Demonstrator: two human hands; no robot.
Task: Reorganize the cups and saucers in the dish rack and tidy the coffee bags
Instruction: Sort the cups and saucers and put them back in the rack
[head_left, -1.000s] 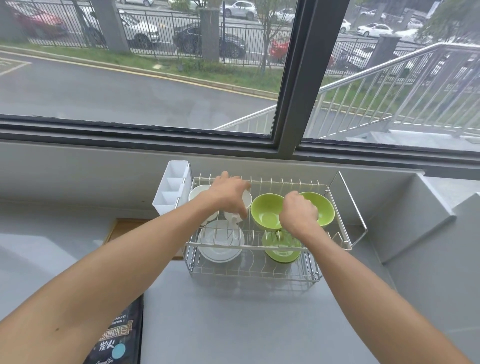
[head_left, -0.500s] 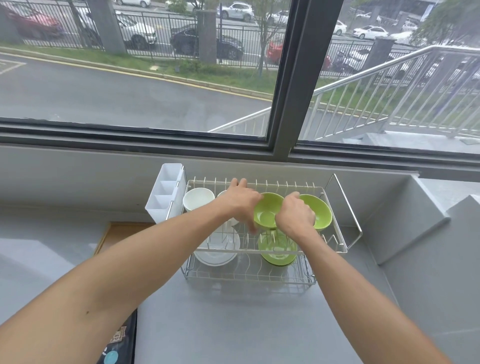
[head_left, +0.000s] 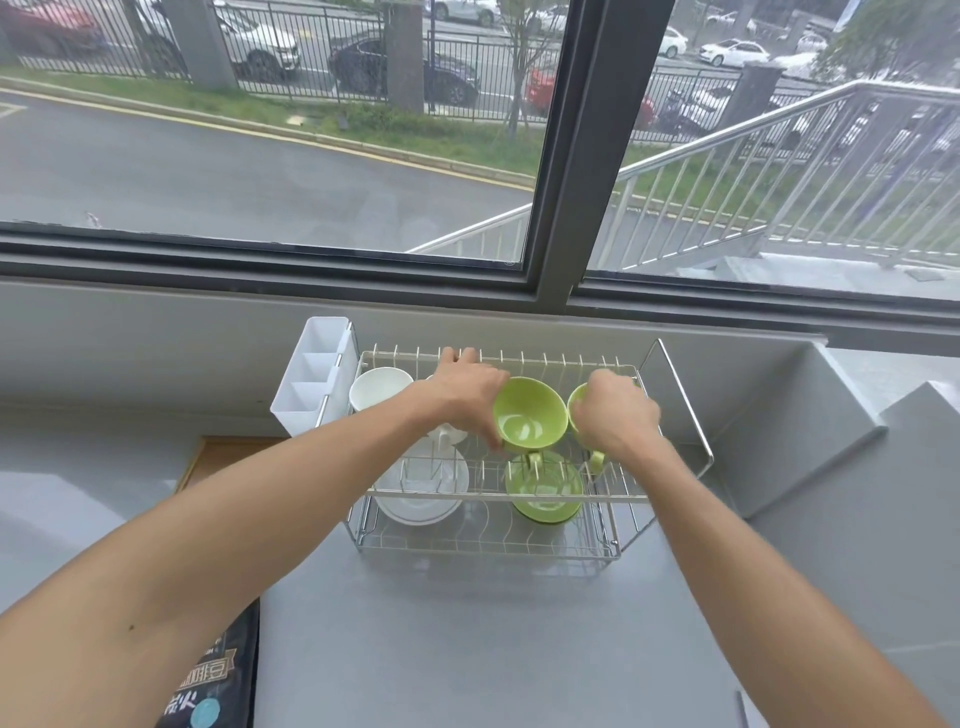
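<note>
Soft, even daylight pours in through the window (head_left: 270, 130); shadows are faint, edges bow outward (wide-angle lens), and the street looks slightly hazy.

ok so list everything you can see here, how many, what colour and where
dish rack: 1, silver wire, two tiers, on the counter under the window
green cups: 2, upper tier, right half, one in each hand
white cups: 2, upper tier, left half, the second mostly hidden behind the left hand
green saucers: a stack, count unclear, lower tier right
white saucers: a stack, count unclear, lower tier left
cutlery holder: 1, white, hung on the rack's left end
coffee bag: 1, black, bottom left edge
wooden board: 1, brown, left of the rack
counter: 1, grey
left hand: grips the nearer green cup
right hand: grips the far-right green cup
</note>
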